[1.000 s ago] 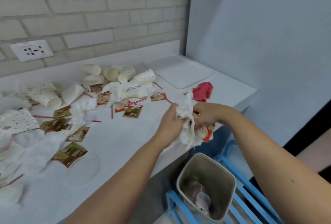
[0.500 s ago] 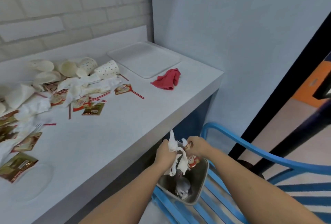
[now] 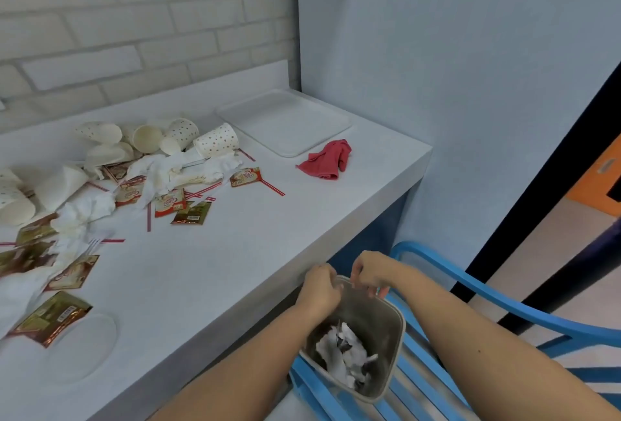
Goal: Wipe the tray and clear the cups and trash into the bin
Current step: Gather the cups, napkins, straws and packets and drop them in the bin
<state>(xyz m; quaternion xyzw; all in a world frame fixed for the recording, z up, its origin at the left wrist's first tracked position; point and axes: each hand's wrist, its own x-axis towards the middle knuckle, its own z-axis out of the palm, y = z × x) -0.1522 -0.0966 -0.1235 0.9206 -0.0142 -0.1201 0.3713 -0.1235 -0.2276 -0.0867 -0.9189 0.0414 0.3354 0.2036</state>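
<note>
A grey bin (image 3: 389,330) sits on a blue chair beside the counter, with crumpled white tissues (image 3: 342,353) lying inside it. Both hands hover over the bin's far rim. My left hand (image 3: 319,289) and my right hand (image 3: 369,272) have loosely curled fingers and hold nothing. The white tray (image 3: 285,121) lies bare in the counter's far right corner, with a red cloth (image 3: 327,160) just in front of it. Several dotted paper cups (image 3: 188,138), tissues (image 3: 181,168), sachets (image 3: 191,214) and striped straws (image 3: 272,187) lie scattered on the counter's left half.
The blue chair (image 3: 477,289) stands under the counter's right end. A brick wall backs the white counter (image 3: 235,252); a plain wall closes its right side. A clear round lid (image 3: 84,346) lies near the counter's front left. A doorway opens at far right.
Both hands carried a bundle of tissues and sachets from the counter edge down to the bin and let it go; the trash now lies inside and the hands hold nothing.
</note>
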